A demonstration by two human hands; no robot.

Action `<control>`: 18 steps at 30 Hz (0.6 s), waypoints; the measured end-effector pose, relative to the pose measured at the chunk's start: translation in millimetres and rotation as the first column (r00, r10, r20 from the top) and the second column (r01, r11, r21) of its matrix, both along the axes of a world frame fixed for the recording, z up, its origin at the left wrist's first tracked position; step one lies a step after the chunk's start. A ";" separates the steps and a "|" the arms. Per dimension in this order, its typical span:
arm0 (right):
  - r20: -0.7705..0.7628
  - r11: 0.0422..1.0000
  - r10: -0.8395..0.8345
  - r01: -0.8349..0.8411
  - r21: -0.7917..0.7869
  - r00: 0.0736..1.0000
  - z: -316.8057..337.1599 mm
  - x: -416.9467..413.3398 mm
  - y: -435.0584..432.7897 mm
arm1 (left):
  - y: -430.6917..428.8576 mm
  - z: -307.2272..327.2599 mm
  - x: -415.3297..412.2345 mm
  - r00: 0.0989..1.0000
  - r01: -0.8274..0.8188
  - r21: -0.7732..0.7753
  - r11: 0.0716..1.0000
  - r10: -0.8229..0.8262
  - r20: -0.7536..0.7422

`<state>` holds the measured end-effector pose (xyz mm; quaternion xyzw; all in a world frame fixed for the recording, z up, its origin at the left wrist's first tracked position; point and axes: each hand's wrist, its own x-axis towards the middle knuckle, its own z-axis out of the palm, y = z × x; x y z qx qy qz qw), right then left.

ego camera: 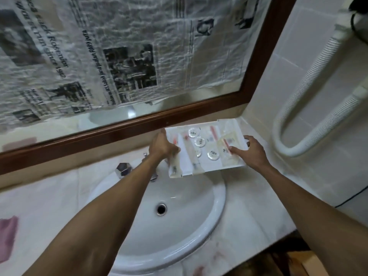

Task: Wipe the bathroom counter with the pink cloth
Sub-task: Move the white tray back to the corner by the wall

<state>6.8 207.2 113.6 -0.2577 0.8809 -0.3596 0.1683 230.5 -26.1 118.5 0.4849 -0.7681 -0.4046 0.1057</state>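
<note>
- Tray point(235, 134) of toiletries is gripped at both ends: left hand point(162, 145) at 9 o'clock, right hand point(252, 152) at 3.
- Pink cloth point(8, 239) is left lying at the sink's point(199, 222) 9 o'clock.

The pale stone desk point(245, 220)
A white sink point(203, 212) sat in its middle, and a pink cloth point(8, 238) lay flat at its far left edge.

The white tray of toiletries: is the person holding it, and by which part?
Yes. Both hands hold the white tray by its opposite short edges: the left hand on the left edge, the right hand on the right.
</note>
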 end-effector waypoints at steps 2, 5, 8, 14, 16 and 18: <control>0.010 1.000 0.002 -0.002 0.030 1.000 -12.0 -32.9 -2.7 | 2.4 -10.2 -29.4 0.999 -0.020 0.012 1.000 0.020 0.026; 0.019 0.995 0.016 -0.018 0.095 1.000 -27.5 -82.3 -9.9 | 9.8 -29.7 -73.3 0.998 -0.061 0.012 0.998 0.061 0.025; 0.012 0.986 0.047 -0.048 0.160 0.999 -43.8 -119.3 -17.9 | 14.7 -50.0 -106.7 0.992 -0.128 0.071 0.989 0.127 0.017; 0.019 0.974 0.073 -0.075 0.213 0.997 -71.1 -172.6 -37.5 | -3.6 -92.6 -158.3 0.975 -0.221 0.223 0.949 0.220 0.032; 0.032 0.972 0.071 -0.076 0.223 0.997 -79.3 -184.1 -43.4 | -10.6 -106.0 -169.5 0.973 -0.228 0.263 0.937 0.232 0.017; 0.059 0.966 0.075 -0.087 0.245 0.995 -87.5 -196.1 -49.7 | -12.9 -113.8 -180.4 0.971 -0.233 0.285 0.930 0.240 0.012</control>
